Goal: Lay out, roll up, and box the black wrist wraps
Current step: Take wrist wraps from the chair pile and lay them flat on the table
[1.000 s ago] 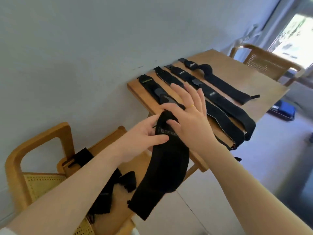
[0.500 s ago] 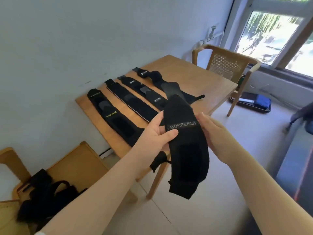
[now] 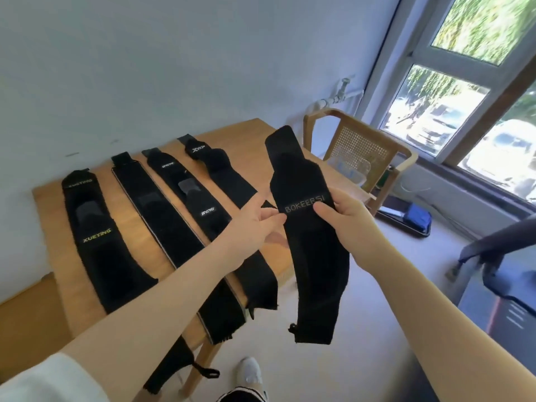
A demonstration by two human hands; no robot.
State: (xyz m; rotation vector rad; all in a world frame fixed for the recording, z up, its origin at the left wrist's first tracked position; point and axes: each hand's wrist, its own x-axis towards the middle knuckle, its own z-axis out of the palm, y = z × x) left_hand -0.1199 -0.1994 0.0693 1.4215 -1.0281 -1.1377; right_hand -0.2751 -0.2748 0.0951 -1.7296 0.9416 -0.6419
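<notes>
A black wrist wrap [image 3: 310, 245] marked BOKEERSI hangs in the air over the table's right edge, its top end pointing up and its tail dangling toward the floor. My left hand [image 3: 258, 221] pinches its left edge beside the lettering. My right hand [image 3: 345, 216] grips its right edge, thumb on the front. Several more black wrist wraps lie flat side by side on the wooden table [image 3: 49, 216]: one marked XUEYING [image 3: 98, 239] at the left, a plain one [image 3: 162, 221], another with small white logos [image 3: 191, 198], and a fourth [image 3: 220, 175] at the far right.
The table stands against a pale wall. A wooden cane-back chair [image 3: 362, 152] sits beyond the table's right end, under a window. A dark tray with a blue item [image 3: 417, 219] lies on the floor. A dark machine [image 3: 499, 274] stands at the right.
The view has swung right, away from the chair holding spare wraps. Both hands have lifted the BOKEERSI wrap higher and straightened it; my right hand has shifted onto its right edge.
</notes>
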